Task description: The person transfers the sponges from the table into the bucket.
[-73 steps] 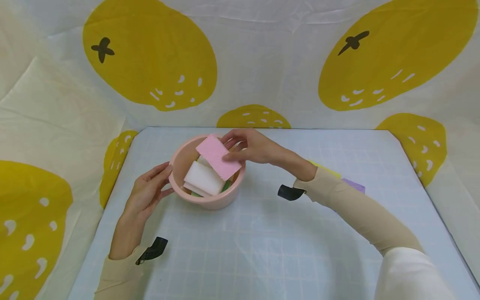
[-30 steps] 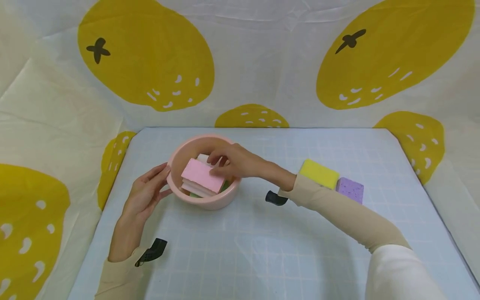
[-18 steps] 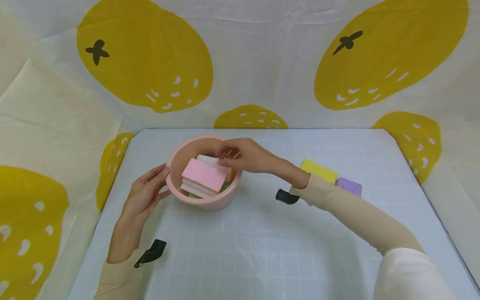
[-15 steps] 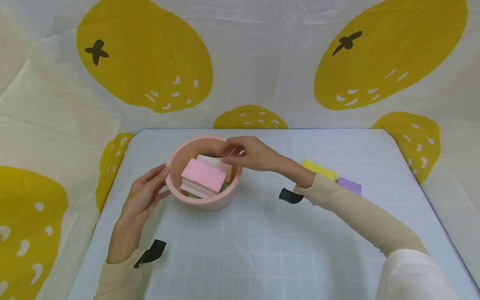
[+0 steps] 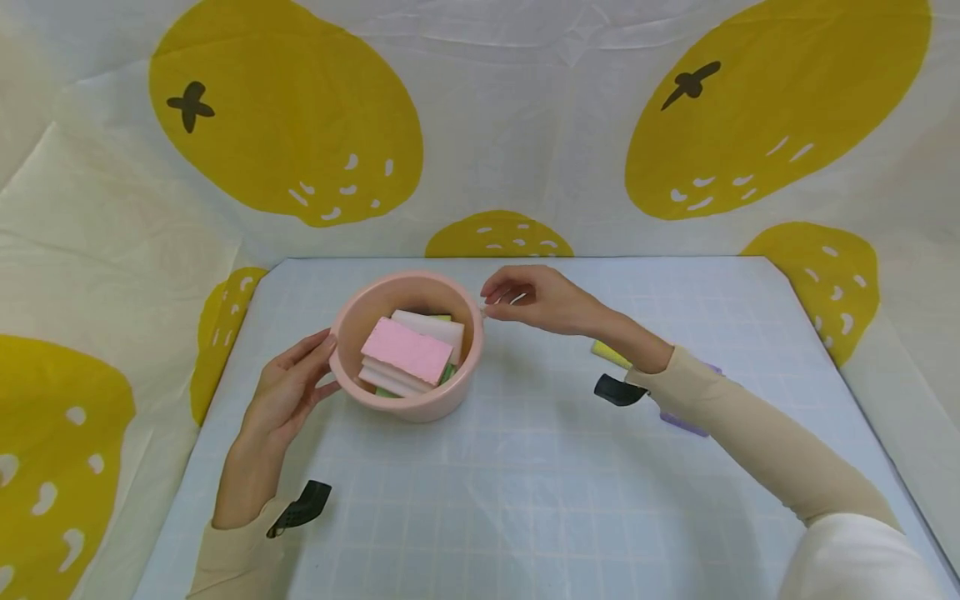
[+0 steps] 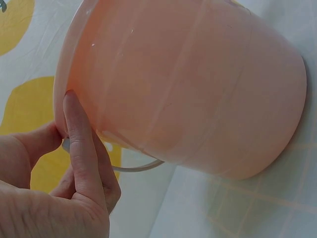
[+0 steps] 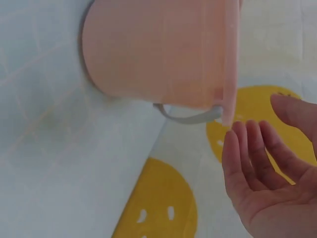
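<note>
A pink bucket [image 5: 420, 410] stands on the table, holding a pink sponge [image 5: 407, 348] on top of white sponges [image 5: 452, 332], with green edges beneath. My left hand [image 5: 288, 392] pinches the bucket's left rim between thumb and fingers; in the left wrist view the index finger [image 6: 81, 144] lies along the outer wall. My right hand [image 5: 547, 300] is just outside the right rim, fingers loosely bent and holding nothing. The right wrist view has its palm [image 7: 277, 208] beside the rim, near the bucket's pale handle [image 7: 193, 118], which hangs down behind.
Right of the bucket, a yellow sponge [image 5: 611, 353] and a purple sponge [image 5: 684, 423] lie on the table, partly hidden by my right forearm. A white cloth with yellow fruit prints [image 5: 525, 125] hangs behind the table and along its sides.
My right hand set the pink sponge down in the bucket, let go and moved right, out past the rim. The purple sponge now shows nearer to me. My left hand stayed on the rim.
</note>
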### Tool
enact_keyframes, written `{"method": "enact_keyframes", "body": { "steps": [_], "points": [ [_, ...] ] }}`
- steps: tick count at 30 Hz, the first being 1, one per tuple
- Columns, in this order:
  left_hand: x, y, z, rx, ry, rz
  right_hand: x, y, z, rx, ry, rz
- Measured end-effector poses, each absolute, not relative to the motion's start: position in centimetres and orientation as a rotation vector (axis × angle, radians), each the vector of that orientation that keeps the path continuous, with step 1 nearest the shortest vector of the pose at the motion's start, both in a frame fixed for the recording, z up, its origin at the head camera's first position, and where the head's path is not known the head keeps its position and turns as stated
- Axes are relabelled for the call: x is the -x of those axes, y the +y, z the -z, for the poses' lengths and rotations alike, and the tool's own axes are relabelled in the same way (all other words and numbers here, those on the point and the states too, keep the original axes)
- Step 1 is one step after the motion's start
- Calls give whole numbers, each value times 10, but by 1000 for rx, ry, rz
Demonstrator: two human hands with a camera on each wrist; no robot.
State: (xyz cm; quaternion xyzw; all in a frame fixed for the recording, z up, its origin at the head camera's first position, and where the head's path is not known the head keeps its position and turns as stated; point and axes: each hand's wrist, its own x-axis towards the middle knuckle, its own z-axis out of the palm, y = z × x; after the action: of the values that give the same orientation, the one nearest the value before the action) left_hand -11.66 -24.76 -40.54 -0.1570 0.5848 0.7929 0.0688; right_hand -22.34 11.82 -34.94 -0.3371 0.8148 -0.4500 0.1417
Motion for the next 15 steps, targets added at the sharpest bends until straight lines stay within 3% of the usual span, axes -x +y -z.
{"method": "enact_keyframes", "body": {
  "steps": [15],
  "points": [
    [115, -247, 404, 493, 1760, -2380, 227, 180, 371, 781, 2439, 1362]
  ]
}}
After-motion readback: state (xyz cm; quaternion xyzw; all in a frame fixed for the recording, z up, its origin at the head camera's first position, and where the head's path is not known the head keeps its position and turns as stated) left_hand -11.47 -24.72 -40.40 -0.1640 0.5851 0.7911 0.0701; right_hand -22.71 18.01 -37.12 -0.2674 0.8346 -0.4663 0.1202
